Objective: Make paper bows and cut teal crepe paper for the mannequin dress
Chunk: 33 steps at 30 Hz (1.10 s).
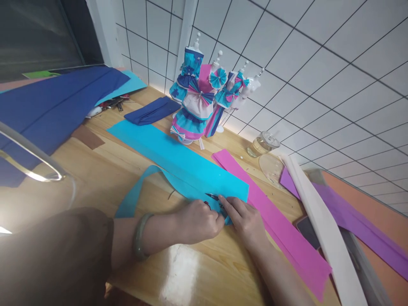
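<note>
lengthwise, the blue strip [183, 159] slants down rightward; what left and right fingers [235, 208] clamp is unclear.

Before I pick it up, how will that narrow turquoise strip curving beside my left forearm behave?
The narrow turquoise strip will probably flop, since it bends over in a loose curve. It's likely light for its size, as it looks thin as paper. It may drag at first, because it runs in toward your left hand.
</note>
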Each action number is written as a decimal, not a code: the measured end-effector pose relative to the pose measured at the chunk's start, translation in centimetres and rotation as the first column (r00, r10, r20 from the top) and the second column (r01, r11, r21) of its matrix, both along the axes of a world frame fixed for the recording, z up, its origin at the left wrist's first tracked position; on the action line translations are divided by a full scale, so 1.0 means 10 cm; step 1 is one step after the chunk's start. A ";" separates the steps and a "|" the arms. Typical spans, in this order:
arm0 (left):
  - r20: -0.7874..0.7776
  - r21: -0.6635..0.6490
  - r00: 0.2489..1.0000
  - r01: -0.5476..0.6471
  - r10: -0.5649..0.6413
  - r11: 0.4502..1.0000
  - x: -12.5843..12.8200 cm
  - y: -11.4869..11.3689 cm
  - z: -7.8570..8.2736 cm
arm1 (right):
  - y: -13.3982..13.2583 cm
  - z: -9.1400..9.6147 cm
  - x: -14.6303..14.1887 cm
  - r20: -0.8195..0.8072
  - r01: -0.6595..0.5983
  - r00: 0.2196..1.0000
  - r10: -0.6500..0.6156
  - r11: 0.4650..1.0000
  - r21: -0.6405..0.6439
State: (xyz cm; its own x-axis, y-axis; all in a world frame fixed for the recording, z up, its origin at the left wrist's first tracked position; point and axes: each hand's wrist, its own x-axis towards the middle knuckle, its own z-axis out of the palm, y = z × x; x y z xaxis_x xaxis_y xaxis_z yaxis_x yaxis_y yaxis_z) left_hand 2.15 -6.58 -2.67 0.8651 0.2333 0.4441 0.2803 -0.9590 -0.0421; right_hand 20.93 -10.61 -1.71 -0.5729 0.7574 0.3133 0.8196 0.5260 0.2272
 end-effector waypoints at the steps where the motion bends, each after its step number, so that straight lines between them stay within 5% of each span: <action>1: 0.004 -0.001 1.000 0.000 0.000 1.000 0.00 0.00 0.00 | 0.00 0.00 -0.01 -0.002 -0.001 1.000 0.001 1.000 -0.003; 33: 0.020 0.034 1.000 0.010 -0.011 0.999 0.01 0.00 -0.04 | 0.05 -0.01 -0.11 -0.060 -0.021 0.998 0.020 1.000 -0.021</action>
